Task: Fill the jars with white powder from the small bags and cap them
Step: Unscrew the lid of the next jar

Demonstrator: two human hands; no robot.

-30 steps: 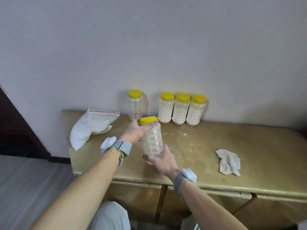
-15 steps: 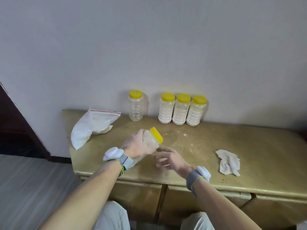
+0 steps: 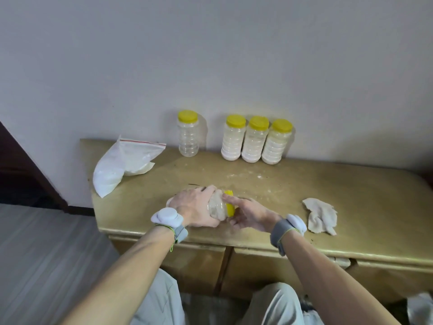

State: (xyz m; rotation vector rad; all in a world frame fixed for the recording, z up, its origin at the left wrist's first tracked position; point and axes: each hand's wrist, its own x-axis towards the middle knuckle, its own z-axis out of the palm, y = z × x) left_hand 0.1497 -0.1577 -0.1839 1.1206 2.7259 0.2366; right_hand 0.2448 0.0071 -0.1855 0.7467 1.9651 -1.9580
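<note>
**Jar tipped flat, lid hand closing in**

Half a second back the jar was still tilted in the air with the right hand open beside it; now it lies on its side, low over the counter [image 3: 328,184], and both hands have come together on it. The left hand [image 3: 194,206] is wrapped over the jar [image 3: 216,206], its grip clamped around the body. The right hand [image 3: 249,213] has its fingers [image 3: 230,199] laid on the yellow lid [image 3: 230,205], closed on it loosely; how firmly it pinches I cannot tell from here. The jar looks clear with only a dusty film inside, so I take it to be empty, and this as the start of unscrewing the lid so that it can be filled.

Working outward from the held jar: just to its right lies a crumpled cloth [image 3: 321,215] near the front edge. Behind the jar, against the wall, stands a capped jar that looks empty [image 3: 188,134], and to the right of that a tight row of three filled jars [image 3: 255,140], already capped. Well to the left of the held jar slumps a zip bag of white powder [image 3: 124,163], lying on the counter's corner. Spilled powder [image 3: 246,177] dusts the surface between the held jar and the row.

By my reckoning, three are done and two remain.
</note>
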